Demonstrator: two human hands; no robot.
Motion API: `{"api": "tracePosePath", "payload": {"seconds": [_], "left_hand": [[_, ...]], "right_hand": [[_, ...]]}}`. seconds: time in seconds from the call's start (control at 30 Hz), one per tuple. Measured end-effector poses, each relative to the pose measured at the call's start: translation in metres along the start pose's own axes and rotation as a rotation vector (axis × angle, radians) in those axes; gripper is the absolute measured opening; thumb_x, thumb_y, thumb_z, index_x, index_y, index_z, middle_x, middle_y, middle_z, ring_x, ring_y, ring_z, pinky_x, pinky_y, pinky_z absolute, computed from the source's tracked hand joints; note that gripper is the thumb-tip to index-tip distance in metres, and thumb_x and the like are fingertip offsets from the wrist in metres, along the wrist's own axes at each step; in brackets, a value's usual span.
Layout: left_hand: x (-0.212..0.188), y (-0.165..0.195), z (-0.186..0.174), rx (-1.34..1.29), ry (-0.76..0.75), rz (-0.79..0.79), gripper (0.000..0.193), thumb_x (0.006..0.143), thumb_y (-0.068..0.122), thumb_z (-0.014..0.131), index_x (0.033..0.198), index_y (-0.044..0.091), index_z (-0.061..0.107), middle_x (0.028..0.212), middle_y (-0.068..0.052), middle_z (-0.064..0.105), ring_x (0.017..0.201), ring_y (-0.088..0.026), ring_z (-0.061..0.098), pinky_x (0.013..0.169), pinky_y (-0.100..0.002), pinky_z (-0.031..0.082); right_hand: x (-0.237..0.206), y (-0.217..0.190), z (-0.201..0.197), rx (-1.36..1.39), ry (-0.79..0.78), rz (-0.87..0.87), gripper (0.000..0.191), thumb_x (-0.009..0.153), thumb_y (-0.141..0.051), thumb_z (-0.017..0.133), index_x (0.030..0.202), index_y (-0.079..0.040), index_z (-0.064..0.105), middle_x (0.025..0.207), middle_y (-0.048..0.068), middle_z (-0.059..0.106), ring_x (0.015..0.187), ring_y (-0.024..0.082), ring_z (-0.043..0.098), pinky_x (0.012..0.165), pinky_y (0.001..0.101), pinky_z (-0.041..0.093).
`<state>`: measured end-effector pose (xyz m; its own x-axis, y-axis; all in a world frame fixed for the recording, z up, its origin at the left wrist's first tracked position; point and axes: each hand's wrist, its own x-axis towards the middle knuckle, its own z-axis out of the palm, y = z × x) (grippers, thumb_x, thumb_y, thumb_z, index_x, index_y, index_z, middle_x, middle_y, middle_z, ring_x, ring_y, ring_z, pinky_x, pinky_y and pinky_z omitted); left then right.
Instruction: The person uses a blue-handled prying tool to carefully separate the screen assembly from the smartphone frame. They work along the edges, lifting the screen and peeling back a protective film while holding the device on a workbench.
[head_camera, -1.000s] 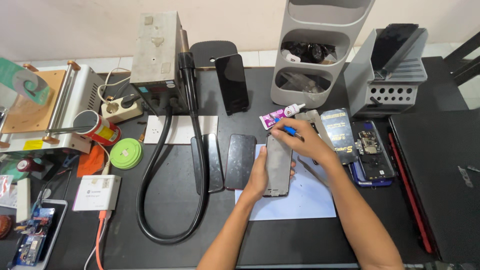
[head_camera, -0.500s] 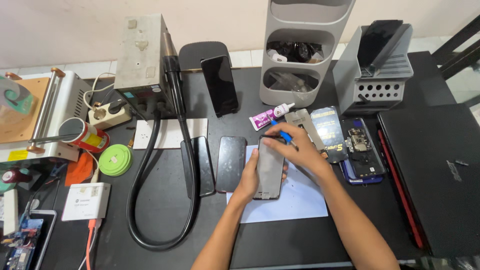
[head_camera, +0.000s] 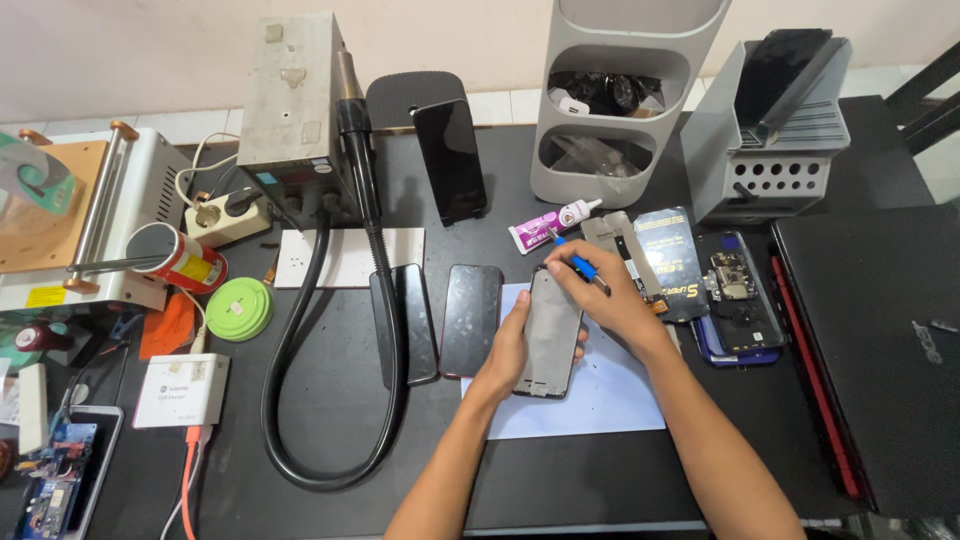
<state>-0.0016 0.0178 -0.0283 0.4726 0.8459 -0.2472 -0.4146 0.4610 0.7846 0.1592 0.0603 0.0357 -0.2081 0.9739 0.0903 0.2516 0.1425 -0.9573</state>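
**Two hands working on a phone frame at a repair bench**

The left hand (head_camera: 508, 345) is gripping the left edge of a dark rectangular phone frame (head_camera: 549, 333), fingers curled narrowly around it and thumb lying along its side. The frame is lying on a pale blue sheet of paper (head_camera: 590, 395) spread on the black tabletop (head_camera: 330, 440). The right hand (head_camera: 608, 296) is pinching a thin blue-handled tool (head_camera: 577, 262) between thumb and fingertips, its tip pointing at the frame's upper edge. A small purple-and-white glue tube (head_camera: 545, 225) is lying just behind the tool.

Containers: a grey two-tier oval organiser (head_camera: 628, 100) is standing at the rear; its upper tier is holding dark, tangled small items, its lower tier what looks like clear plastic bags. To its right, a grey perforated rack (head_camera: 765, 150) is holding a dark flat panel leaning in its slots.

Two black phones (head_camera: 440, 320) are lying side by side left of the paper, beside a looping black corrugated hose (head_camera: 300, 400).
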Motion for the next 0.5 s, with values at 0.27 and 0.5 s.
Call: {"api": "tracePosePath", "payload": {"seconds": [0.27, 0.5], "left_hand": [[0.001, -0.002, -0.003, -0.041, -0.058, 0.009, 0.076, 0.108, 0.057, 0.017, 0.127, -0.004, 0.059, 0.094, -0.018, 0.070, 0.078, -0.027, 0.071, 0.075, -0.040, 0.061], [-0.002, -0.001, -0.002, -0.013, -0.143, 0.015, 0.076, 0.109, 0.056, 0.016, 0.132, -0.005, 0.055, 0.098, -0.020, 0.069, 0.085, -0.029, 0.071, 0.080, -0.041, 0.061]], "right_hand": [[0.004, 0.014, 0.007, -0.178, 0.110, -0.188, 0.015, 0.095, -0.017, 0.070, 0.093, -0.002, 0.068, 0.077, 0.000, 0.063, 0.071, 0.007, 0.057, 0.064, 0.0263, 0.046], [0.004, 0.011, 0.001, -0.107, 0.036, -0.038, 0.019, 0.091, -0.020, 0.075, 0.084, -0.004, 0.065, 0.070, 0.000, 0.060, 0.064, 0.006, 0.052, 0.058, 0.0255, 0.042]]}}
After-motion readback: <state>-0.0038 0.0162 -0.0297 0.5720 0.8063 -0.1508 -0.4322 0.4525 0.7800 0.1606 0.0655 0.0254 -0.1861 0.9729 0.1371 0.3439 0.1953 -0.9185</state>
